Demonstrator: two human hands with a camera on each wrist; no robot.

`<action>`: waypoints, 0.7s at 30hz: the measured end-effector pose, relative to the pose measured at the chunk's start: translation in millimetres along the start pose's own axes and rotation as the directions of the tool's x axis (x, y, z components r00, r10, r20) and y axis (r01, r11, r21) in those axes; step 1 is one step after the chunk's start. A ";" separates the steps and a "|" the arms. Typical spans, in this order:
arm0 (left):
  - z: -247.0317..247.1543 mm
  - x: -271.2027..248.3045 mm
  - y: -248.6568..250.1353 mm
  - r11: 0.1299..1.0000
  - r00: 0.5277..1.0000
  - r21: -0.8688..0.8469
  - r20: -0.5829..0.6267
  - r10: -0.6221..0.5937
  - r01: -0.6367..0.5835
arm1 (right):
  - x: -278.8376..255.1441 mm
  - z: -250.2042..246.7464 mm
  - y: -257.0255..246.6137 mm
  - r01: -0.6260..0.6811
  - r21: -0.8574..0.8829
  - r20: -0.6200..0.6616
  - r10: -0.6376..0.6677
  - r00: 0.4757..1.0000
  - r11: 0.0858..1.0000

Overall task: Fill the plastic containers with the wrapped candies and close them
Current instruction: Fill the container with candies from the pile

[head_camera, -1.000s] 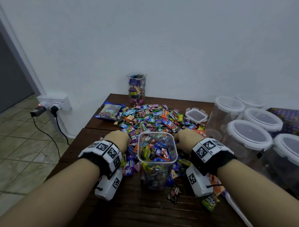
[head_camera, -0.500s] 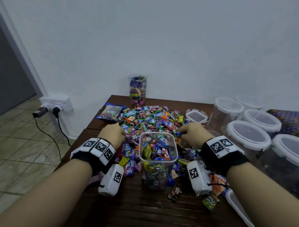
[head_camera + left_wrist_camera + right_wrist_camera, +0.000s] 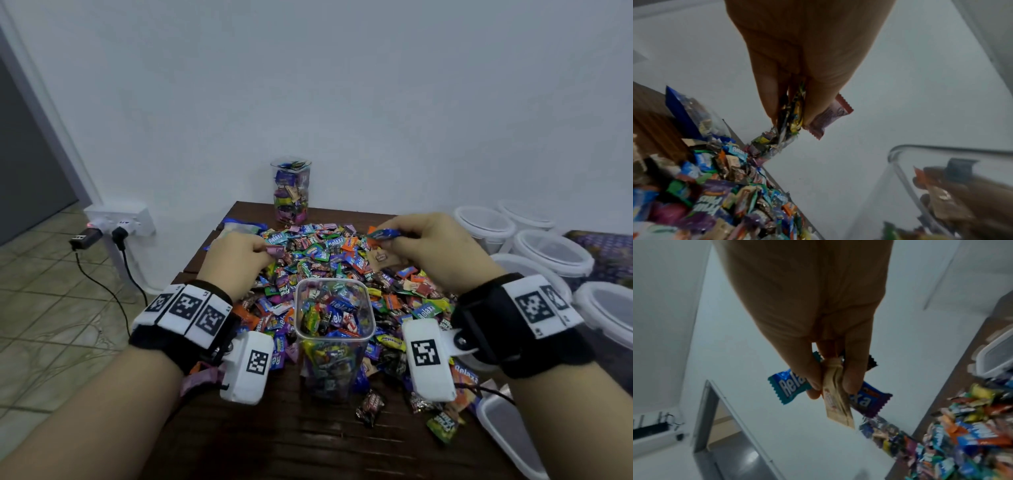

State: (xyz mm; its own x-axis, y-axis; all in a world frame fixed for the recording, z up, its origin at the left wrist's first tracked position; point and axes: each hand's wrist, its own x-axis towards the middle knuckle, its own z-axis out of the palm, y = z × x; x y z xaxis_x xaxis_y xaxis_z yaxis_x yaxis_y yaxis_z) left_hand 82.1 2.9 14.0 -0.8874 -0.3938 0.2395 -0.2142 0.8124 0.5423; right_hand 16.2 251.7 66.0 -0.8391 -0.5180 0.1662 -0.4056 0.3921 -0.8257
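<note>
One wooden table [image 3: 308,442] — white wall [image 3: 342,85].

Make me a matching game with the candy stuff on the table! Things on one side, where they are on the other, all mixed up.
Things:
1. blue Relaxa candy
2. pink candy
3. open container
4. full container

Places:
a. far back by the wall
b. pinched in the left hand
c. between the two wrists, nearly full
d. pinched in the right hand

Pairs: 1-d, 2-b, 3-c, 4-a
</note>
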 end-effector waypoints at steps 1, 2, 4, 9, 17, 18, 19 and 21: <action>-0.3 -1.0 0.8 1.000 1.000 -0.019 -0.007 0.004 -0.004 | -2.4 1.3 -4.6 0.016 0.052 0.015 -0.017 1.000 0.998; -0.3 -2.3 2.2 0.999 1.000 -0.032 -0.010 0.011 -0.011 | -5.2 3.3 -9.2 0.033 0.105 0.029 -0.036 0.999 0.994; -0.9 -4.8 5.7 0.998 0.999 -0.062 -0.022 0.026 -0.028 | -11.6 8.5 -18.6 0.076 0.173 0.070 -0.089 0.994 0.982; -3.2 -7.5 9.4 0.991 0.998 -0.122 -0.020 0.060 -0.062 | -23.8 27.9 -28.6 0.124 0.178 0.217 -0.162 0.963 0.976; -6.2 -17.7 19.4 0.978 0.999 -0.205 0.008 0.044 -0.041 | -27.3 40.5 -24.8 0.153 -0.059 0.276 -0.131 0.952 0.987; -6.2 -18.1 19.3 0.976 0.999 -0.215 0.014 0.040 -0.036 | -28.2 40.2 -24.4 0.160 -0.079 0.275 -0.132 0.952 0.984; -6.0 -18.4 19.2 0.975 0.999 -0.219 0.018 0.035 -0.030 | -28.3 40.5 -23.1 0.168 -0.094 0.275 -0.136 0.952 0.981; -5.5 -19.3 19.5 0.974 0.999 -0.224 0.027 0.031 -0.024 | -29.5 40.0 -20.4 0.176 -0.126 0.268 -0.137 0.954 0.976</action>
State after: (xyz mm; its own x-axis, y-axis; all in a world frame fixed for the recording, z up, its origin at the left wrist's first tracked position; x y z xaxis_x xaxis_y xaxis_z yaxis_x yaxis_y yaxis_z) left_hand 97.2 24.0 24.3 -0.9043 -0.3569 0.2342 -0.0963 0.7050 0.7027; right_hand 63.7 228.6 56.3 -0.6475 -0.7514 0.1273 -0.5889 0.3873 -0.7094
